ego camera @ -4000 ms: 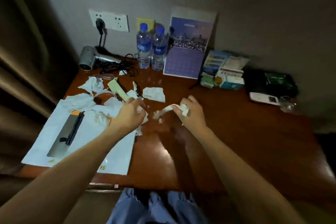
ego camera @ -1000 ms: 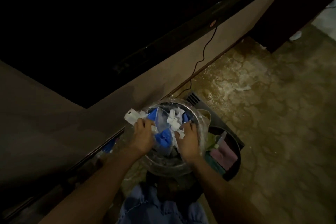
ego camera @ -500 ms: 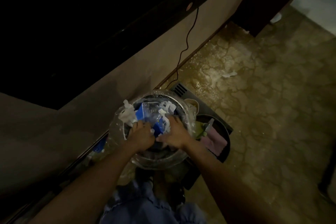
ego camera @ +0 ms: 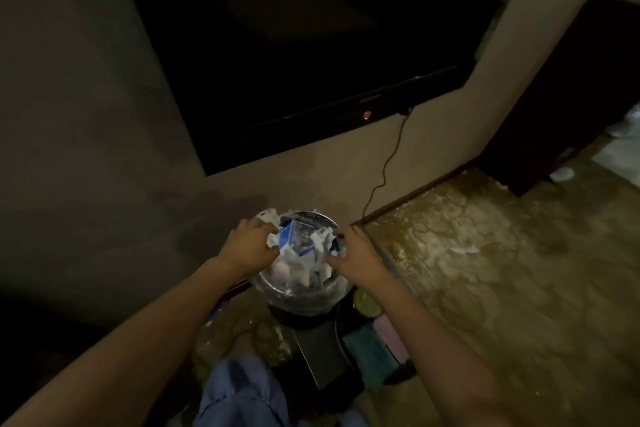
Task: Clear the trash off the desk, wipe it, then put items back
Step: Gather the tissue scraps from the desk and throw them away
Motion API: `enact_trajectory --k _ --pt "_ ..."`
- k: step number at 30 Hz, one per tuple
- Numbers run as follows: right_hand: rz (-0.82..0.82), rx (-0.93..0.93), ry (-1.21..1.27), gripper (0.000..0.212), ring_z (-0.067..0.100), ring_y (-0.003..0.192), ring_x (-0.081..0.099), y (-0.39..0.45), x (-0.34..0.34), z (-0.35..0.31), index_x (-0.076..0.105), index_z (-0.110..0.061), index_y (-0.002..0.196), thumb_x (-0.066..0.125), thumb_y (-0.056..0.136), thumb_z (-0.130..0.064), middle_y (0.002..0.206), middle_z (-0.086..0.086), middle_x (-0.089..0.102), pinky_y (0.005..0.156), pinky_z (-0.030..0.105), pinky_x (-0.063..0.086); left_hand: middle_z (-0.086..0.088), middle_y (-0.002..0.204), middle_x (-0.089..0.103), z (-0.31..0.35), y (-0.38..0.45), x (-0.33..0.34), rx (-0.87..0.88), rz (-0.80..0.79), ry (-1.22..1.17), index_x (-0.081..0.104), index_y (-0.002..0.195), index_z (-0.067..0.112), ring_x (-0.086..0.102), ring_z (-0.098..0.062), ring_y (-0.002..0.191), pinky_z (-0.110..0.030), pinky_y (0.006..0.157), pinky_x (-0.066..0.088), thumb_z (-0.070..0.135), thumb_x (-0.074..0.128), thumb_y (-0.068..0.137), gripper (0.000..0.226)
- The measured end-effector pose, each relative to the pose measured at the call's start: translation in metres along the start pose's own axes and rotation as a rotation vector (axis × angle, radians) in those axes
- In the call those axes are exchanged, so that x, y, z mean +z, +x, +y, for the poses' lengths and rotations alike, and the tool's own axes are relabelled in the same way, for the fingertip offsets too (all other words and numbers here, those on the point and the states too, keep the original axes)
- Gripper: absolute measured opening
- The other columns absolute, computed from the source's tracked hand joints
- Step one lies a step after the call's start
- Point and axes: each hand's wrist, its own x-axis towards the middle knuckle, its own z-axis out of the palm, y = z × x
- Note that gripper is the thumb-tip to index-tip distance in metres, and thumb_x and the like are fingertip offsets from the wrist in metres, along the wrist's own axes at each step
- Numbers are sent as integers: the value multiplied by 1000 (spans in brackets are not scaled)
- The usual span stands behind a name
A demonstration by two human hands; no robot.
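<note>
Trash bin [ego camera: 298,291]: silvery, clear liner. Paper scraps [ego camera: 294,263] between the fingers [ego camera: 268,229] of both hands: white. Wrapper [ego camera: 286,239] just right of the left fingers: blue and white. Floor [ego camera: 485,270]: mottled olive-brown, crackled with pale veins. Wall [ego camera: 86,114]: grey-beige. Screen [ego camera: 294,45] beyond the fingers: black. Cable [ego camera: 384,166]: black. Trousers [ego camera: 239,392]: blue.

No text, label, brand or number can be read here; the blue-and-white packaging [ego camera: 287,241] in the trash bin [ego camera: 304,298] is too blurred.

Heaped trash [ego camera: 300,255] fills the bin [ego camera: 304,291]; wall [ego camera: 311,177] close behind, floor [ego camera: 485,253] open right.
</note>
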Motion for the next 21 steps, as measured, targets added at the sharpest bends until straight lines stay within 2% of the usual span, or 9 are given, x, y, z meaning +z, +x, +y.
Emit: enact_trajectory --k 3,7,11,14,18,21 --pt "-56 -108 -49 47 23 121 44 -18 9 -21 48 -7 126 68 87 -25 128 9 45 97 29 37 -8 131 49 -12 -54 -5 -89 18 -31 49 132 24 41 -28 122 -39 102 35 42 54 88 48" --pt "-185 -256 -109 41 23 117 46 -46 44 -64 49 -7 123 64 88 -22 126 10 47 92 25 36 -8 135 44 -36 -133 -5 -267 33 -20 45 135 22 37 -27 125 -36 103 34 39 53 91 48" --pt "-294 -408 -167 44 19 116 46 -74 90 -120 49 -12 124 68 86 -24 125 5 46 96 27 39 -4 136 42 -70 -213 -6 -470 118 -55 44 136 23 37 -24 127 -36 104 35 36 57 90 50" --pt "-380 -521 -192 43 19 115 46 -98 133 -168 51 -10 121 69 85 -23 121 5 47 94 24 37 -5 137 42 -103 -287 -8 -572 211 -105 43 136 21 36 -25 128 -37 106 35 36 55 91 50" --pt "-511 -687 -232 40 18 112 48 -152 209 -242 52 -10 119 68 85 -22 118 5 49 96 27 42 -7 136 43 -160 -410 7 -748 290 -192 41 137 20 36 -27 126 -38 102 35 36 53 90 51" --pt "-611 -811 -270 40 18 112 48 -214 281 -294 52 -10 120 68 85 -22 118 5 49 89 20 38 -8 139 41 -199 -513 28 -937 332 -250 37 140 19 35 -28 129 -37 104 34 37 51 91 55"
